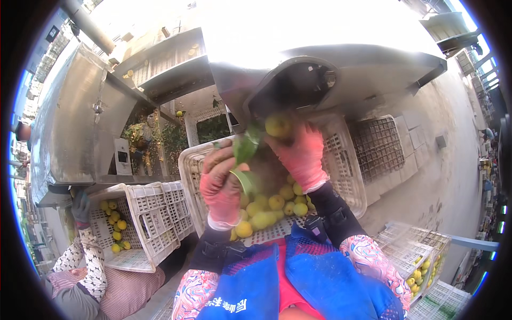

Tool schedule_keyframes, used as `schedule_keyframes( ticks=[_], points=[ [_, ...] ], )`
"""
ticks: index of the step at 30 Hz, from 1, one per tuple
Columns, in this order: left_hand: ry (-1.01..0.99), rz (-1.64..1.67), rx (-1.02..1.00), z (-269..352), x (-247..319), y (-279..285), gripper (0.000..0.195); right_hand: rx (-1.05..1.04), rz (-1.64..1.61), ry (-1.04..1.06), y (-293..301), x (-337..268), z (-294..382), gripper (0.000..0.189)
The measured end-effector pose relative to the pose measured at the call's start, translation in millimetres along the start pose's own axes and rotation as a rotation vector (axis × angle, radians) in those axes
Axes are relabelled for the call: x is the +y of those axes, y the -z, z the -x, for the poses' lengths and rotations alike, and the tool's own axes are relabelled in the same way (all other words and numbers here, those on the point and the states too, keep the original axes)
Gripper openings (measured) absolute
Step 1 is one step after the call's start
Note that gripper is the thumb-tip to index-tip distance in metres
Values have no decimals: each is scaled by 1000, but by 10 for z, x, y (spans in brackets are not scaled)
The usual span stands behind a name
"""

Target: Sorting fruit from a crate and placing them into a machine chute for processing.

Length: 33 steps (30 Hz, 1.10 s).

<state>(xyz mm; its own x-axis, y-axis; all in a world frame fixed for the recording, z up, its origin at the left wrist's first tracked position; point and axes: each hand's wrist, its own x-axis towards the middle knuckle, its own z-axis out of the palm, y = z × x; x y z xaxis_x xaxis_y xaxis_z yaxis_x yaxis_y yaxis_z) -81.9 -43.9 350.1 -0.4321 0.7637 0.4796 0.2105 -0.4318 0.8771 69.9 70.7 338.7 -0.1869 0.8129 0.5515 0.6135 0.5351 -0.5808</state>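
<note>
My right hand [300, 158], in a stained pink glove, grips a yellow-green citrus fruit [278, 125] just below the round opening of a metal chute [294, 86]. In a matching soiled glove, my left hand [222, 186] pinches green leaves [246, 147] to the left of that fruit. Whether the leaves are still joined to the fruit is too blurred to tell. Beneath both hands stands a white slotted plastic crate [362, 196], with several yellow-green fruits [276, 202] gathered in its near part. My forearms and gloves hide some of the crate.
To the left, a co-worker's gloved hand [81, 206] is beside a tilted white crate [150, 224] holding fruit. Stacked crates [416, 244] with fruit stand at the lower right. A metal panel [72, 116] rises at the left, near leafy debris [140, 132]. Another crate [378, 144] lies beyond mine.
</note>
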Motion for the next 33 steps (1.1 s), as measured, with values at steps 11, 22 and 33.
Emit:
schedule_keyframes(
  ticks=[11,22,33],
  points=[
    [-6,-803,75,-373,-670,545,26,74,220,219,-323,197,-643,41],
    [334,-1125,-1313,1030,-2592,-448,54,-799,120,-90,-61,1548,455,40],
    [837,-438,-867,2101,-3410,-1168,48,-1252,87,-667,-847,2625,1473,60]
  ],
)
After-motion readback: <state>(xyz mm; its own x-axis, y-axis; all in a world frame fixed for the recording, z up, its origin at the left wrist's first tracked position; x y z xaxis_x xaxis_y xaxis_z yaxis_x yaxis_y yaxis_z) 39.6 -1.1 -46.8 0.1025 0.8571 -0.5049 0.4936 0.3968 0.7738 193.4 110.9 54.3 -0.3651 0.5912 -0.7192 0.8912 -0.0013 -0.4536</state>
